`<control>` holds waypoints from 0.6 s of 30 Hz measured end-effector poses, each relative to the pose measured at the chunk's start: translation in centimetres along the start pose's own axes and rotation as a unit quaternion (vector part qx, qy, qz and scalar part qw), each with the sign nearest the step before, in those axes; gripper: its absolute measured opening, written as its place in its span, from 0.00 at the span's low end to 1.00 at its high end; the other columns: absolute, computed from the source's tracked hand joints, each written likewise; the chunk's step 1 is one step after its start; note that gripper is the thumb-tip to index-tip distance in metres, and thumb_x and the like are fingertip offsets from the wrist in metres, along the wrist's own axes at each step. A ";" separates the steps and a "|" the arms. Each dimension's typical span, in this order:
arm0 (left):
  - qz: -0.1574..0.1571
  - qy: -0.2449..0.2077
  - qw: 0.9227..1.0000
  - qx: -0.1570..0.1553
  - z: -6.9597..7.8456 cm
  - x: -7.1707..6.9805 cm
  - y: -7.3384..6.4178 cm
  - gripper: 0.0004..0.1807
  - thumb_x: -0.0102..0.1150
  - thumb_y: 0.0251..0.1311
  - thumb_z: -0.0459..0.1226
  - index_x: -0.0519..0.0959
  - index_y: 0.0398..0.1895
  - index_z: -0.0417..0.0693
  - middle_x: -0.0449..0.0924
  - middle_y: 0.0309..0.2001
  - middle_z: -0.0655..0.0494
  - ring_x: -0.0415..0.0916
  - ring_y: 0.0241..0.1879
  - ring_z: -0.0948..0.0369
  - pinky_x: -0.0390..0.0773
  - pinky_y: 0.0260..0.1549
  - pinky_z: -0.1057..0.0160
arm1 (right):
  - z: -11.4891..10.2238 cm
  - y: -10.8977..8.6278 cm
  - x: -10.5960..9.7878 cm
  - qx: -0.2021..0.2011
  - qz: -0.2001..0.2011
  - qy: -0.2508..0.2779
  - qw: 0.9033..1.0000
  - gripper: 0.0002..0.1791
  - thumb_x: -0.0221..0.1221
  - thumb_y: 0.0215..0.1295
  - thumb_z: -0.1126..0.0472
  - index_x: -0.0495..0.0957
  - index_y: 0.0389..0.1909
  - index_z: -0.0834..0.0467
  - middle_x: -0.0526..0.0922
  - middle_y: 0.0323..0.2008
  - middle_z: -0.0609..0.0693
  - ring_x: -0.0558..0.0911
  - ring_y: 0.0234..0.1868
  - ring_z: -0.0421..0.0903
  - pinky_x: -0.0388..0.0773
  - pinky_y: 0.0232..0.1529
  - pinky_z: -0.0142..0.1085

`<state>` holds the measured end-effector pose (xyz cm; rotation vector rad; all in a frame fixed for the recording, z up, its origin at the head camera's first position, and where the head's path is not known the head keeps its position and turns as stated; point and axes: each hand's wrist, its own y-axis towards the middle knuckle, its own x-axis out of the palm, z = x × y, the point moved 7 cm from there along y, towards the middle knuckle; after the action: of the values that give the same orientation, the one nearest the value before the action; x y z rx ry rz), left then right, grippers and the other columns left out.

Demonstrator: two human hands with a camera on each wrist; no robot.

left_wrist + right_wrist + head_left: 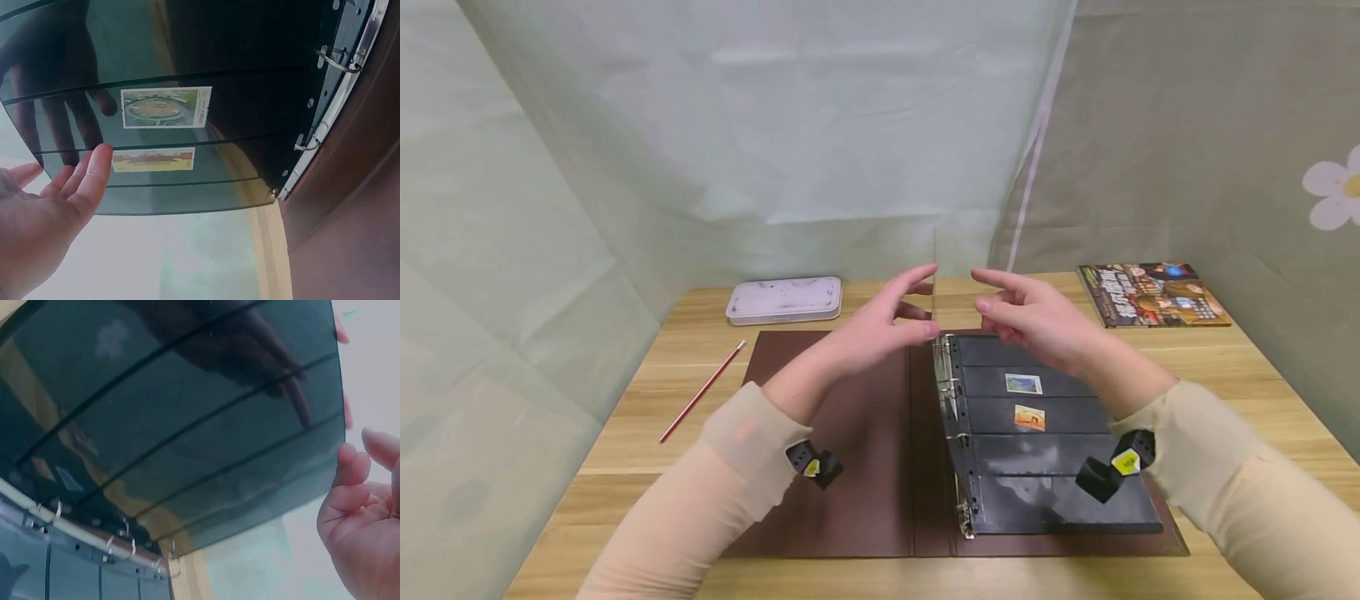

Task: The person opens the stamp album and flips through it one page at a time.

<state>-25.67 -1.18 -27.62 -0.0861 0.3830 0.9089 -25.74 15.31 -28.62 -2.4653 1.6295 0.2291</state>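
Note:
A black stamp-album page stands upright from the rings of an open brown binder, edge-on in the head view. Two stamps, one with a green oval picture and one yellow and red, sit in its strips. My left hand is at the page's left face, fingers loosely extended; firm contact is hard to tell. On the other side, my right hand hovers near the page, index finger extended, the others bent, holding nothing. Beneath it lies another black page with two small stamps.
A white tin case lies at the back left of the wooden table. A red pencil lies left of the binder. At the back right is a colourful booklet. Pale curtains hang behind the table.

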 end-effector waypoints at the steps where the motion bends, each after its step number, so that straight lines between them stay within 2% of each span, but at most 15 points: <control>1: 0.001 -0.005 1.000 0.000 -0.1 -0.1 -0.1 0.40 0.55 0.60 0.36 0.49 0.73 0.54 0.57 0.66 0.48 0.69 0.56 0.53 0.75 0.46 0.58 | 0.2 0.0 -0.2 0.003 0.003 -0.005 1.000 0.32 0.54 0.69 0.57 0.55 0.71 0.57 0.72 0.34 0.57 0.71 0.29 0.41 0.71 0.32 0.32; 10: 0.007 -0.003 1.000 0.002 -0.6 -0.9 -0.7 0.39 0.54 0.60 0.35 0.49 0.73 0.54 0.57 0.66 0.48 0.67 0.57 0.50 0.72 0.50 0.57 | 1.8 -0.3 -1.9 -0.003 0.009 -0.046 0.999 0.32 0.55 0.67 0.58 0.57 0.70 0.60 0.72 0.35 0.54 0.72 0.32 0.40 0.71 0.35 0.31; 18: 0.009 -0.006 1.000 0.007 -1.1 -1.5 -1.4 0.38 0.52 0.61 0.32 0.48 0.73 0.50 0.58 0.64 0.42 0.67 0.56 0.47 0.71 0.51 0.55 | 4.1 -1.3 -3.5 0.013 -0.004 -0.125 0.992 0.33 0.56 0.67 0.53 0.60 0.69 0.59 0.73 0.40 0.55 0.71 0.40 0.47 0.71 0.42 0.39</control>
<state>-25.77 -3.44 -28.21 -0.0647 0.3792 0.9243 -26.05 19.88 -31.72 -2.3140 1.5074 0.4925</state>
